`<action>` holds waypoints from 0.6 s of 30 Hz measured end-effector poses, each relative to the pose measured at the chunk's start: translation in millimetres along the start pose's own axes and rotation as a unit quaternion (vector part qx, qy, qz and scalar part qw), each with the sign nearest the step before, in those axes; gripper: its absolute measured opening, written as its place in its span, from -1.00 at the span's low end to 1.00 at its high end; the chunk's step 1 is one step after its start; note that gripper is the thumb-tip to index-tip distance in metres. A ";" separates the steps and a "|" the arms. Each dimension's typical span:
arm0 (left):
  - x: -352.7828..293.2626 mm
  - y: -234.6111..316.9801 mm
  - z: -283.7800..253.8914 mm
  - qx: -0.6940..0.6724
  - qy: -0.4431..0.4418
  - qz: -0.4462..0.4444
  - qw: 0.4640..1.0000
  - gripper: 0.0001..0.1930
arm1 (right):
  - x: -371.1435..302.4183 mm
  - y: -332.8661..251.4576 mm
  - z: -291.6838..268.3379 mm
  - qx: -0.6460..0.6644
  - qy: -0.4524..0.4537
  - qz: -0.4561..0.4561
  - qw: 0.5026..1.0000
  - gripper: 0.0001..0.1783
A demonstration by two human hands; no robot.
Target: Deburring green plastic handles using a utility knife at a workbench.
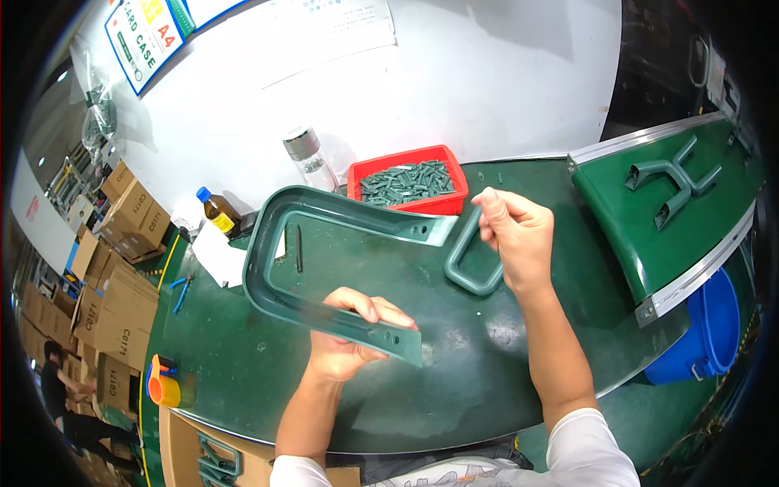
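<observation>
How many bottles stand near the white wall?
2: a brown, blue-capped bottle left of the curved green frame; a transparent, silver-lidded cylindrical bottle left of the rectangular red plastic tray.

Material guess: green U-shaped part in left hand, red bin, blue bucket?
U-shaped part: likely moulded plastic, satin, given its smooth, softly highlighted curves; coated metal possible.
Red bin: probably plastic, uniform colour, smooth walls.
Blue bucket: probably plastic, mild sheen.

Top was a white T-shirt (513, 477), short sleeves (591, 448), grey line-art print (466, 473) on front. Left hand (345, 339) and right hand (521, 237) were bare.
</observation>
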State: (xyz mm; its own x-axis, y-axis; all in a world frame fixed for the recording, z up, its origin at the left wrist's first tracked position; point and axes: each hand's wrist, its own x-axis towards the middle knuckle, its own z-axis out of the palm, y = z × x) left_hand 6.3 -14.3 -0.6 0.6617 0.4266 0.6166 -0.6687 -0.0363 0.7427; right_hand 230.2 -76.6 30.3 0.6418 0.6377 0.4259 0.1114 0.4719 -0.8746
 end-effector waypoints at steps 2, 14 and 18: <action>0.1 -1.6 -4.8 0.030 0.000 -0.002 1.000 -0.60 | -7.0 -10.5 2.2 0.044 -0.087 0.067 0.993 -0.67; 3.9 7.2 -21.9 0.181 0.164 -0.078 0.966 -0.67 | -21.4 -18.9 7.8 -0.101 -0.241 -0.231 0.937 -0.82; 10.9 23.5 -1.5 0.018 0.120 -0.217 0.969 -0.50 | -30.2 -0.8 22.8 -0.103 -0.296 -0.240 0.919 -0.81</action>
State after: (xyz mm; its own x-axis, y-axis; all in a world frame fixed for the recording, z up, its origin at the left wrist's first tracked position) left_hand -2.7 -9.2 23.2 0.7765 0.6069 0.1692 -0.3309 0.1643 0.9292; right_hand 193.5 -82.4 23.4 -0.0369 0.6353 0.7714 0.4545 0.6981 -0.5532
